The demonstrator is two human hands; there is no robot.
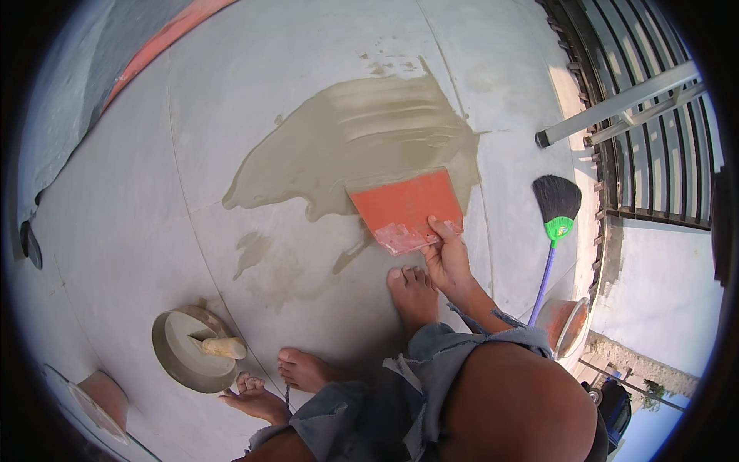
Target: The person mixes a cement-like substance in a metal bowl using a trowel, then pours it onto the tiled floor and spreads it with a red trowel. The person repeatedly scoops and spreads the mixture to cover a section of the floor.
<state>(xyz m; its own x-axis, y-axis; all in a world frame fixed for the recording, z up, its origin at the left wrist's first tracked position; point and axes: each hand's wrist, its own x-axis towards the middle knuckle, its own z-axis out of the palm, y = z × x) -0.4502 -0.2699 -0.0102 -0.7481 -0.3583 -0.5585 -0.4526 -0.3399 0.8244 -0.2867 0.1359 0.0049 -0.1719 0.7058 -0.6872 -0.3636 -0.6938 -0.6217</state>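
My right hand point(453, 266) grips a flat orange-red spreader point(412, 204) by its near right edge, thumb on top. The spreader's far edge lies on a wide patch of wet, beige-grey paste point(308, 150) on the pale tiled floor point(138, 192). Ridged streaks run across the paste's far part. At the lower left, my left hand point(258, 400) is held low with its fingers loosely apart and nothing in them. It is close beside a round, shallow pan point(165, 350). Inside the pan rests a trowel with a pale wooden handle point(224, 348), which leans over the rim.
A broom point(557, 202) with black bristles and a purple handle lies at right. Beyond it are metal ladder legs point(616, 108) and a barred gate point(654, 177). Reddish buckets stand at lower right point(558, 323) and lower left point(104, 396). My bare feet point(416, 292) are beside the paste.
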